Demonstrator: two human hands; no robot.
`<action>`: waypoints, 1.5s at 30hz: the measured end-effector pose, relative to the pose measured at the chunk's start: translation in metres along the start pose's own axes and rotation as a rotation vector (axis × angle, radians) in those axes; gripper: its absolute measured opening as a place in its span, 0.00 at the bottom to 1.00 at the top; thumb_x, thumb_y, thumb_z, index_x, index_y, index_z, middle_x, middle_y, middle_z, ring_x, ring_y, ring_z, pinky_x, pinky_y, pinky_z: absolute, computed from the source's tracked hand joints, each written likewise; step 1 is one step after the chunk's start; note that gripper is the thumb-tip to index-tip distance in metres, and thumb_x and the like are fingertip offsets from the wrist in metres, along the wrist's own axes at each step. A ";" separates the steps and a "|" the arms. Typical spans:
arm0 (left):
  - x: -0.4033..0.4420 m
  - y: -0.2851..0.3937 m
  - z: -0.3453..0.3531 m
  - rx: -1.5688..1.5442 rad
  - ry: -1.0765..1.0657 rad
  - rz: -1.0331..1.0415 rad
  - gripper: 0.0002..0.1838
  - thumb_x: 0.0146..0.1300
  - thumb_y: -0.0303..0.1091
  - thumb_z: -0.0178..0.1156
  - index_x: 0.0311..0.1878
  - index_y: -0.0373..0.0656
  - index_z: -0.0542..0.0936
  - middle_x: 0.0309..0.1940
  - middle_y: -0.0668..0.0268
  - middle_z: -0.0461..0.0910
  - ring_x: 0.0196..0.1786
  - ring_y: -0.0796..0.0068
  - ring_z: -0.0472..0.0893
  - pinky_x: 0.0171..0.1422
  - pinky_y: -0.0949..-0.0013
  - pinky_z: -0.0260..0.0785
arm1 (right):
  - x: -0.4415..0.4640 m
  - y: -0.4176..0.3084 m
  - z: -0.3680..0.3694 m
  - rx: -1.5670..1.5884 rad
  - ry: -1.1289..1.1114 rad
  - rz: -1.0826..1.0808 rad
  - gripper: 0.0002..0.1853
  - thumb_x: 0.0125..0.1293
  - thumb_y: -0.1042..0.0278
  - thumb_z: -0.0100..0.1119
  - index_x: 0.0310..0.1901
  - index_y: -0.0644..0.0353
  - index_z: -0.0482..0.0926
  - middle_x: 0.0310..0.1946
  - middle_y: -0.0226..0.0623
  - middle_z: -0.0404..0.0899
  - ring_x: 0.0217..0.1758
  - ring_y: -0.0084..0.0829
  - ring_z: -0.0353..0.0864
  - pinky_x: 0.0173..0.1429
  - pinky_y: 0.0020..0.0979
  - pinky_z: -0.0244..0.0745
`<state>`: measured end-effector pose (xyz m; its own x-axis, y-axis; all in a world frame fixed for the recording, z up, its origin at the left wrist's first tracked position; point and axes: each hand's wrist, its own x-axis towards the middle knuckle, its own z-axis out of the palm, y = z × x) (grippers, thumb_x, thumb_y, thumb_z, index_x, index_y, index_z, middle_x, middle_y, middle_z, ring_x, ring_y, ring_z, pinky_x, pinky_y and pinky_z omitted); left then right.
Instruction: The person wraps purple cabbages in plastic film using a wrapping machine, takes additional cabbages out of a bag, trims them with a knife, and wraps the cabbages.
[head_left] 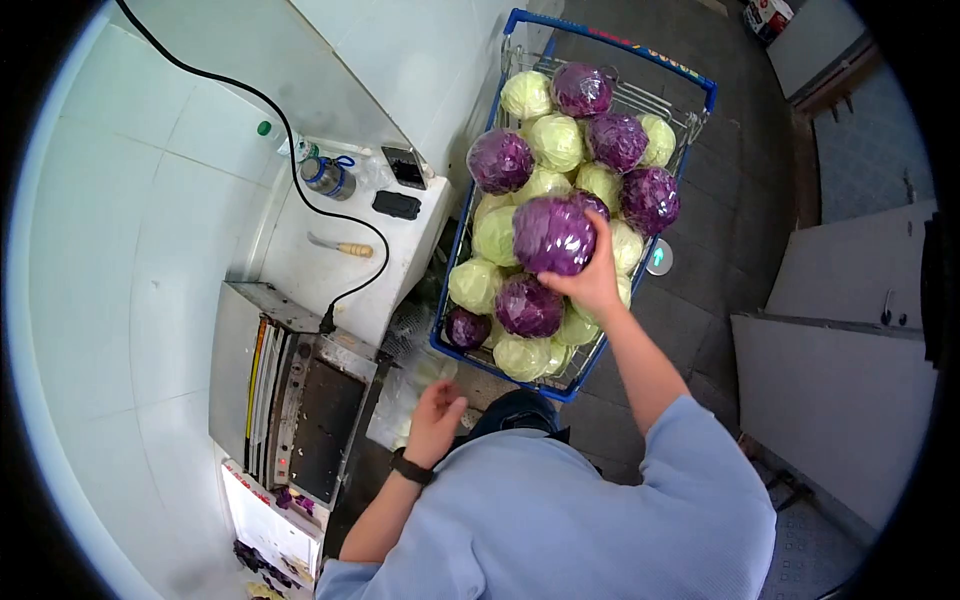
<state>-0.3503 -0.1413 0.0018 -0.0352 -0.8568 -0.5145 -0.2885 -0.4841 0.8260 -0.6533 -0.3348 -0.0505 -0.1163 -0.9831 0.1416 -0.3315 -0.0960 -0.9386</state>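
Observation:
My right hand (592,278) grips a purple cabbage (553,236) wrapped in clear film, over the middle of a blue-framed shopping cart (448,290). Beneath it the cart is heaped with wrapped cabbages, some purple, like the one at the front (528,305), and others pale green (475,285). My left hand (437,412), with a dark band on the wrist, hovers in front of my body near the cart's near left corner. Its fingers are loosely curled and apart from the thumb, with nothing in them.
To the left stands a metal wrapping machine (330,425) with a black cord (350,215). On the white counter lie a wooden-handled knife (342,246), a black phone-like object (397,204) and a steel flask (328,178). White cabinets (830,400) line the right side.

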 end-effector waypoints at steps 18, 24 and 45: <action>0.177 0.058 0.084 1.155 -0.329 0.698 0.55 0.40 0.43 0.83 0.75 0.60 0.64 0.73 0.50 0.60 0.75 0.40 0.62 0.73 0.42 0.64 | -0.046 -0.007 -0.006 0.055 0.307 0.064 0.63 0.38 0.53 0.87 0.73 0.58 0.54 0.66 0.47 0.64 0.68 0.43 0.71 0.72 0.43 0.68; 0.162 0.041 0.071 1.069 -0.217 0.805 0.55 0.41 0.42 0.81 0.75 0.58 0.65 0.72 0.51 0.61 0.74 0.42 0.63 0.74 0.47 0.65 | -0.050 0.004 0.006 0.106 0.269 0.091 0.62 0.38 0.57 0.87 0.73 0.58 0.55 0.65 0.46 0.65 0.67 0.43 0.71 0.71 0.42 0.69; 0.201 0.100 0.103 0.465 0.007 0.538 0.69 0.37 0.52 0.85 0.80 0.47 0.52 0.76 0.37 0.51 0.77 0.36 0.57 0.79 0.45 0.57 | 0.033 -0.002 -0.101 -0.763 0.434 0.070 0.45 0.50 0.57 0.81 0.70 0.53 0.69 0.69 0.53 0.66 0.72 0.54 0.67 0.72 0.49 0.70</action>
<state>-0.4845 -0.3436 -0.0422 -0.2818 -0.9576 -0.0599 -0.6116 0.1312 0.7802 -0.7514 -0.3517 -0.0125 -0.4542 -0.8218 0.3441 -0.8272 0.2456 -0.5054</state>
